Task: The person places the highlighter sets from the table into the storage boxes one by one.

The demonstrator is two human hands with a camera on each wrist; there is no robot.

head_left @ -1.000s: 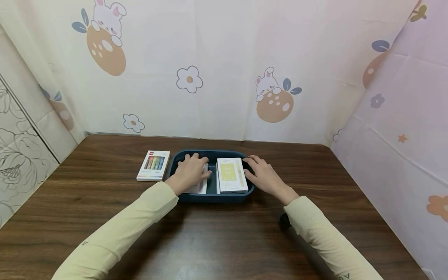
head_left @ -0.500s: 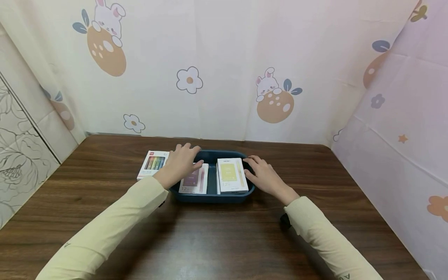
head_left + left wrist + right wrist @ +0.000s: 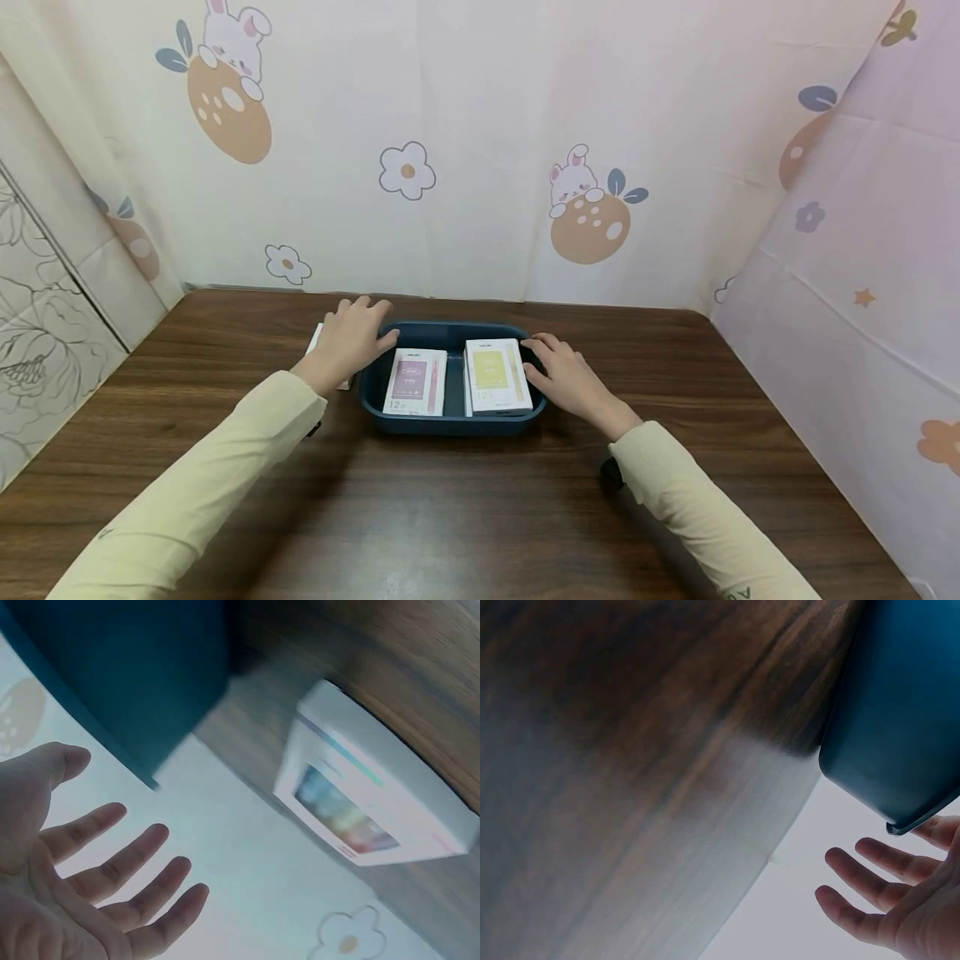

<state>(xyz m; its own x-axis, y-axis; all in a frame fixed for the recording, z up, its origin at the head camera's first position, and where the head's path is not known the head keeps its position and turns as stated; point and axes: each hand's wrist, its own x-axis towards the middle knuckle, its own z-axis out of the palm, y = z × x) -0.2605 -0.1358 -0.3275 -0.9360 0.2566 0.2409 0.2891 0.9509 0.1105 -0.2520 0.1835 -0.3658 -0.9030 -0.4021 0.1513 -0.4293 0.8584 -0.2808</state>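
My left hand (image 3: 345,342), fingers spread and holding nothing, hovers at the left end of a blue plastic bin (image 3: 450,426). Below it a white box with a window of coloured sticks (image 3: 345,814) lies on the table; in the head view the hand covers most of it. In the bin lie a white box with a purple label (image 3: 411,382), on the left, and white boxes stacked under one with a yellow-green label (image 3: 491,371), on the right. My right hand (image 3: 566,379) has its fingertips at the bin's right rim, the other fingers loosely extended.
The bin stands on a dark wood table (image 3: 465,517), towards its back edge. Behind the table hangs a pale curtain (image 3: 480,208) printed with rabbits and flowers, and it continues along the right side.
My left hand has moved left, out of the bin and over the white box beside it, uncovering the purple-labelled box. The right hand has stayed at the rim.
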